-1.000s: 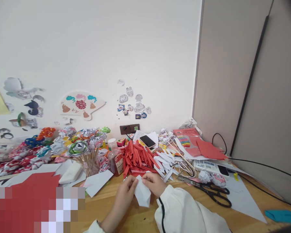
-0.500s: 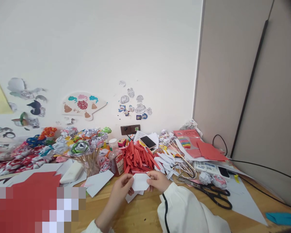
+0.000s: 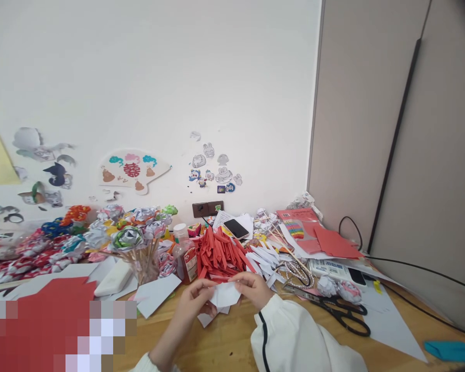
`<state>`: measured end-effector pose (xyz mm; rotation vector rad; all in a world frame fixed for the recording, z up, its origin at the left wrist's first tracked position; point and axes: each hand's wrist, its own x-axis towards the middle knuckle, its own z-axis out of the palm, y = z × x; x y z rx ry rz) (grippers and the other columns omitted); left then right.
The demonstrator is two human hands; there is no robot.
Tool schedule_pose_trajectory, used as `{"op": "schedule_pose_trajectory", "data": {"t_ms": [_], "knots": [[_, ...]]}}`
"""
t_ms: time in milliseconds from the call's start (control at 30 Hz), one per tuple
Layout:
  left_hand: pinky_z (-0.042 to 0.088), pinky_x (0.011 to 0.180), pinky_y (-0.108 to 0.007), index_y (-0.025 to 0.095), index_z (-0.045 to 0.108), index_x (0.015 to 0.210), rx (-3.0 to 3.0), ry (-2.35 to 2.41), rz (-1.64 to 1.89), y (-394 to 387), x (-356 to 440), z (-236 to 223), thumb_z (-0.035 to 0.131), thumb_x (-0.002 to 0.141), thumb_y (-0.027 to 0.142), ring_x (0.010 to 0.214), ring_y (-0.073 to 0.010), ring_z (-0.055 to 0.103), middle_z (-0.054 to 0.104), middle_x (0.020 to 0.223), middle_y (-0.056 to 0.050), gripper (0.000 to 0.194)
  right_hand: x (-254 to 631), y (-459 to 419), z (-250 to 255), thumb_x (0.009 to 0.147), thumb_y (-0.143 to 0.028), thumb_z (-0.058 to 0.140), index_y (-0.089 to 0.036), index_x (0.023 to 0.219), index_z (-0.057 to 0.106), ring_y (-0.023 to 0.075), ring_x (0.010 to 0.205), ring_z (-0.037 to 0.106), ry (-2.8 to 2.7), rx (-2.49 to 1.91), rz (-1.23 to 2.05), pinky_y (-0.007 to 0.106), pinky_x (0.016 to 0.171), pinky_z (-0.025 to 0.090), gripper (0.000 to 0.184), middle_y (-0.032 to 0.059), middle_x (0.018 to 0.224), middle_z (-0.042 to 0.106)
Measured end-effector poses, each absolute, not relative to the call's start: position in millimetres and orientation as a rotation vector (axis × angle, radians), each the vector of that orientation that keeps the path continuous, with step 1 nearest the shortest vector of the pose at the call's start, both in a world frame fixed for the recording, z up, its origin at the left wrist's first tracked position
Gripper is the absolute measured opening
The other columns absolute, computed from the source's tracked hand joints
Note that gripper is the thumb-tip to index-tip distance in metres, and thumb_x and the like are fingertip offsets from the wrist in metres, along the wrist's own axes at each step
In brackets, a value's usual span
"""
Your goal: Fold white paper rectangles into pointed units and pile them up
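The white paper (image 3: 226,295) has turned crosswise, both hands (image 3: 196,300) (image 3: 257,290) pinching its sides with fingers closed.

A single head-worn camera looks forward and down across the tabletop (image 3: 232,351), at close range, with the bottle (image 3: 185,258) near mid-frame. Beyond the bottle, the wall (image 3: 217,67) fills the upper view; well to its right stands a grey panel (image 3: 352,103). On the bottle's near side, closer to the lens, are the left hand (image 3: 197,298) and, farther right, the right hand (image 3: 254,290).
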<state>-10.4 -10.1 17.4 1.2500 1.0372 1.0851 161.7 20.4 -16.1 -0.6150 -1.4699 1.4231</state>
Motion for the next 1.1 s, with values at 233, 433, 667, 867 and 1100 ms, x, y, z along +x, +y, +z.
{"op": "schedule_pose_trajectory", "data": {"t_ms": [233, 433, 667, 867, 1100], "knots": [[0.038, 0.035, -0.021, 0.013, 0.057, 0.071, 1.208, 1.026, 1.195, -13, -9, 22, 0.066, 0.053, 0.031, 0.031, -0.0102, 0.050, 0.057, 0.043, 0.003, 0.027, 159, 19, -13, 0.062, -0.037, 0.059, -0.014, 0.085, 0.057, 0.0099, 0.045, 0.051, -1.403, -0.586, 1.487, 0.024, 0.043, 0.045, 0.032, -0.0012, 0.055, 0.054], [0.041, 0.038, -0.022, 0.014, 0.057, 0.071, 1.172, 0.973, 1.165, -15, -7, 23, 0.065, 0.055, 0.033, 0.035, -0.0111, 0.052, 0.058, 0.047, 0.002, 0.026, 161, 16, -11, 0.065, -0.034, 0.055, -0.016, 0.074, 0.060, 0.0110, 0.051, 0.053, -1.449, -0.615, 1.305, 0.023, 0.045, 0.045, 0.021, 0.0013, 0.065, 0.058], [0.043, 0.039, -0.022, 0.013, 0.055, 0.068, 1.220, 1.052, 1.021, -16, -7, 23, 0.061, 0.059, 0.040, 0.037, -0.0107, 0.052, 0.058, 0.048, 0.002, 0.029, 167, 12, -9, 0.072, -0.028, 0.048, -0.017, 0.082, 0.061, 0.0109, 0.060, 0.053, -1.776, -0.719, 0.931, 0.022, 0.056, 0.042, 0.020, 0.0023, 0.069, 0.060], [0.044, 0.042, -0.023, 0.013, 0.054, 0.071, 1.349, 1.067, 0.987, -16, -7, 22, 0.062, 0.057, 0.040, 0.040, -0.0119, 0.054, 0.059, 0.050, 0.001, 0.031, 170, 15, -11, 0.073, -0.037, 0.046, -0.014, 0.090, 0.057, 0.0101, 0.056, 0.052, -1.831, -0.752, 1.006, 0.020, 0.049, 0.041, 0.030, 0.0037, 0.074, 0.059], [0.043, 0.042, -0.023, 0.011, 0.054, 0.073, 1.517, 1.089, 0.982, -14, -8, 16, 0.060, 0.058, 0.041, 0.039, -0.0115, 0.054, 0.063, 0.055, -0.002, 0.034, 169, 22, -17, 0.071, -0.038, 0.048, -0.013, 0.075, 0.062, 0.0116, 0.058, 0.050, -1.968, -0.897, 0.845, 0.021, 0.054, 0.039, 0.029, 0.0026, 0.065, 0.059]]}}
